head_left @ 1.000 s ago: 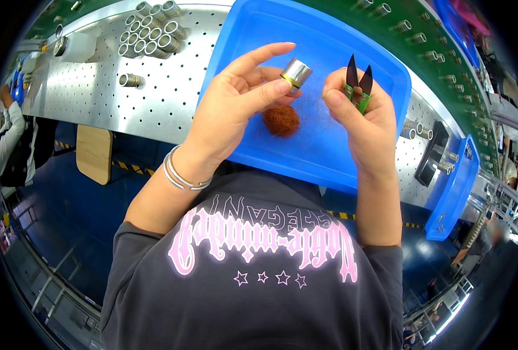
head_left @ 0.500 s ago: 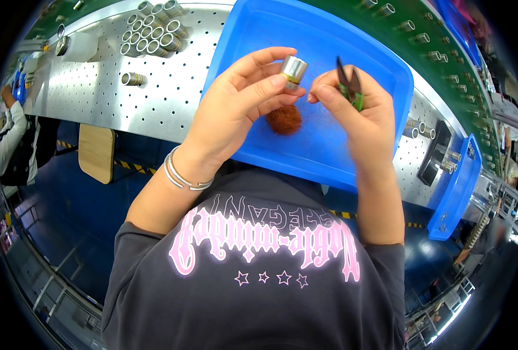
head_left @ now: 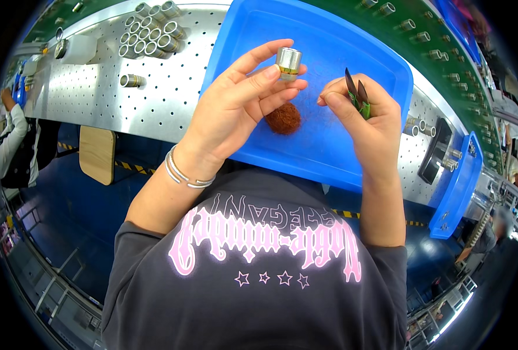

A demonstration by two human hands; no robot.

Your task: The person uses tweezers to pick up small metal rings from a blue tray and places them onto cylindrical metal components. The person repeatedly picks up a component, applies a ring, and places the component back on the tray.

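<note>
Between the thumb and fingers of my left hand (head_left: 238,93) sits a short silver metal sleeve (head_left: 288,60) with a yellowish band near its lower end. My right hand (head_left: 367,114) carries small green-handled snips (head_left: 359,96) in the palm, blades pointing up and apart. Its thumb and forefinger are pinched together; whether something tiny is between them cannot be made out. Both hands are over a blue plastic tray (head_left: 320,166). A reddish-brown ball of fine wire or fibre (head_left: 283,119) lies in the tray, below the left fingers.
Grouped silver sleeves (head_left: 148,32) stand on the perforated metal table (head_left: 180,87), with a single sleeve (head_left: 131,80) nearer. At right are a black holder (head_left: 434,153) and a smaller blue tray (head_left: 454,192). A wooden stool (head_left: 96,154) stands at left; another person's sleeve (head_left: 12,131) shows beyond.
The left hand has raised the sleeve slightly and turned it more upright. My right hand has shifted a little right and down with the snips, widening the gap between the hands.
</note>
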